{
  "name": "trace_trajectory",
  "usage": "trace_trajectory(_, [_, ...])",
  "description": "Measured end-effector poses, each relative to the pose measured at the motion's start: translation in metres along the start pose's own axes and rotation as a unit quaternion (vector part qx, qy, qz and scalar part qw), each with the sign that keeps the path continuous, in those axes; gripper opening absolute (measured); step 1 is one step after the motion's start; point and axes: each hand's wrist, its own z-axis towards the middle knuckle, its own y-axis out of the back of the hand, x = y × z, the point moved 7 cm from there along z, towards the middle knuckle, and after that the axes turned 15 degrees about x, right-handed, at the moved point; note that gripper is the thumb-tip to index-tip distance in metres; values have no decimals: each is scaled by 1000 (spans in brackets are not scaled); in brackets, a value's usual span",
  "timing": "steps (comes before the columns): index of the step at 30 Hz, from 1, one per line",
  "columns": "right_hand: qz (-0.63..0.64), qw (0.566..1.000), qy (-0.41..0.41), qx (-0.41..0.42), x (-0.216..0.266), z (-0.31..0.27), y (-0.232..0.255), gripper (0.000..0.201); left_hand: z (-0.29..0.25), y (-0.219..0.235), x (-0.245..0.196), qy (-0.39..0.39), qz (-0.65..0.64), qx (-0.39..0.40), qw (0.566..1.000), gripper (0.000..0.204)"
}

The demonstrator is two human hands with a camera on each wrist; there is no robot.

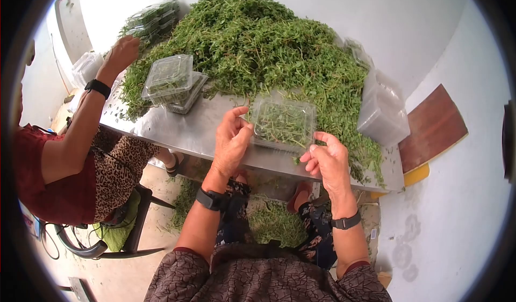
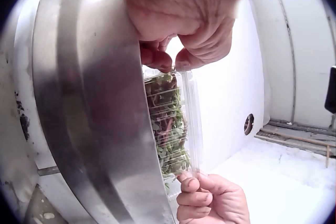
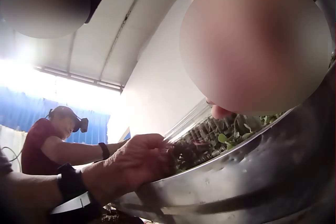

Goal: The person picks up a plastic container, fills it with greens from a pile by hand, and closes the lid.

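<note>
A clear plastic box of green sprigs lies at the metal table's front edge, its lid down over the greens. My left hand pinches the box's left edge between thumb and finger; the left wrist view shows this hand at the rim of the box. At the near right corner, my right hand pinches the edge, its other fingers curled. In the right wrist view a blur covers most of the right hand, while the left hand grips the far end.
A large heap of greens covers the table's back. Filled boxes are stacked at left, more behind them. Nested empty boxes stand at right beside a brown board. Another person's arm reaches in from the left.
</note>
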Motion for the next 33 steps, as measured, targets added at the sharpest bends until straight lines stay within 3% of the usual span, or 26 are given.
trace_trajectory(2, [-5,1000,-4,-6,2,-3,-1,41,2,-1,2,52,37,28,998,30])
trace_trajectory(8, [-3,1000,5,14,0,4,10,38,3,-2,4,60,58,24,996,29])
trace_trajectory(10, [-51,998,29,-14,4,6,16,37,3,0,6,56,63,27,996,29])
trace_trajectory(17, [-37,998,40,-12,-5,14,15,39,3,-3,4,35,65,41,996,29])
trace_trajectory(19, [-49,996,51,-58,-1,11,19,40,2,-3,2,33,80,44,995,29])
trace_trajectory(28, [-85,990,95,-64,5,12,24,41,3,-3,2,34,120,45,991,30])
trace_trajectory(33, [-126,989,75,-31,0,15,19,38,3,-5,1,33,123,39,991,28])
